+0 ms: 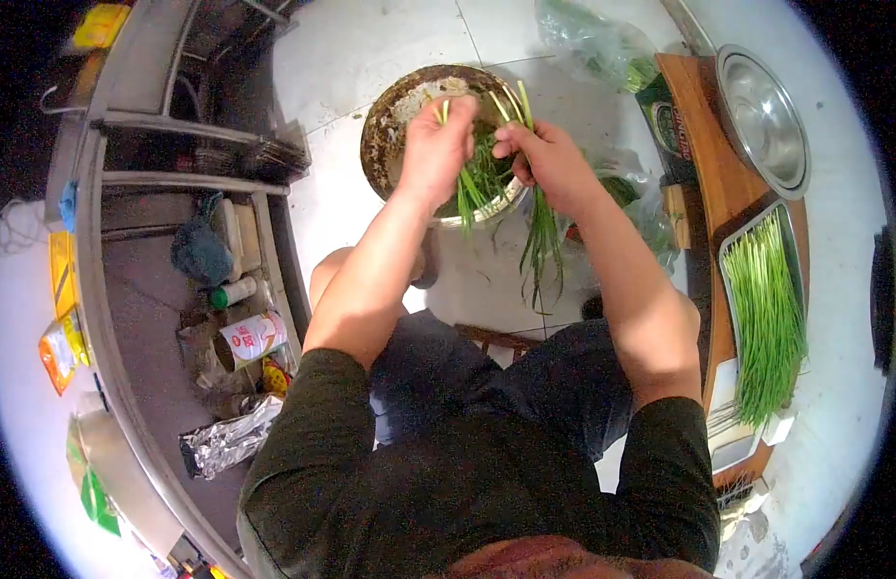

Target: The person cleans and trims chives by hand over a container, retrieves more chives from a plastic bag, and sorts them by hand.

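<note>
My left hand (436, 154) is closed around a few garlic chives, whose green leaves (469, 201) hang below it and pale ends poke out above. My right hand (552, 166) pinches another small bunch of chives (542, 241), white stem ends up and leaves drooping down. Both hands are over a round, stained basin (374, 145) on the floor. Loose green scraps (488, 174) lie inside it, partly covered by my hands. The fingertips of the left hand are blurred.
To the right, a wooden bench (710, 145) bears a steel bowl (764, 121) and a metal tray (726, 265) of neatly lined-up chives (764, 318). Plastic bags (597, 43) of greens lie near the basin. At left stands a metal shelf (130, 280) with a can (253, 340) and crumpled foil (231, 439).
</note>
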A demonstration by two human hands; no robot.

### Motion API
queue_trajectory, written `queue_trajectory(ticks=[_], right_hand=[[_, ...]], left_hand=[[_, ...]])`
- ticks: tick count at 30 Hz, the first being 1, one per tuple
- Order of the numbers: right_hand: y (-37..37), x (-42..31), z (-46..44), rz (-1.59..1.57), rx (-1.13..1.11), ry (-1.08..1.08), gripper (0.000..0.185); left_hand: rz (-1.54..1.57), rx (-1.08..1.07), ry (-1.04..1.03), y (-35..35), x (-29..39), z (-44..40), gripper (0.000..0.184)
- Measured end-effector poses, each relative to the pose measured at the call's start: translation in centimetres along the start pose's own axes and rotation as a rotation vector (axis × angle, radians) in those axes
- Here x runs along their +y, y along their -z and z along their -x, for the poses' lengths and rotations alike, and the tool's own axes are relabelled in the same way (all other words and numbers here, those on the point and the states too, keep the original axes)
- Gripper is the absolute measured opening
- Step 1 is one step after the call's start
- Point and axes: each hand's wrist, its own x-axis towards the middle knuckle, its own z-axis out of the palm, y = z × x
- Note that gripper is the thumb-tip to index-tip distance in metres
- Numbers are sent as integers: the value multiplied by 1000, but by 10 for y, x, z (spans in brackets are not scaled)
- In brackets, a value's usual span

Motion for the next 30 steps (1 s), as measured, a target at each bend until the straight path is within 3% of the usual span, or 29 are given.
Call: queue_trajectory(ticks=[3,4,6,8,10,14,19,24,27,30], right_hand=[[12,-8,6,-68,49,6,23],[13,-12,7,-101,57,26,23],[16,-18,10,-161,94,44,23],[19,-22,10,-198,124,45,23],[21,-22,10,-182,148,25,23],[22,-19,6,-150,139,42,21],[19,-22,12,-167,140,21,20],[18,-26,15,-197,134,15,19],[21,-23,13,-217,104,14,19],[17,-28,19,-202,54,17,21]], left_hand=[[281,-268,2,5,42,37,18],[330,-426,-97,10,62,62,16],[417,-607,-375,7,83,109,10],[543,-975,-752,-16,115,117,7],[551,-966,-1160,-32,124,133,40],[551,-1117,-1174,-35,121,132,45],[365,-1051,-1149,-24,124,140,44],[487,-955,-1260,-38,119,144,29],[374,-833,-967,-21,117,145,22],[-40,-443,-465,-4,100,129,18]])
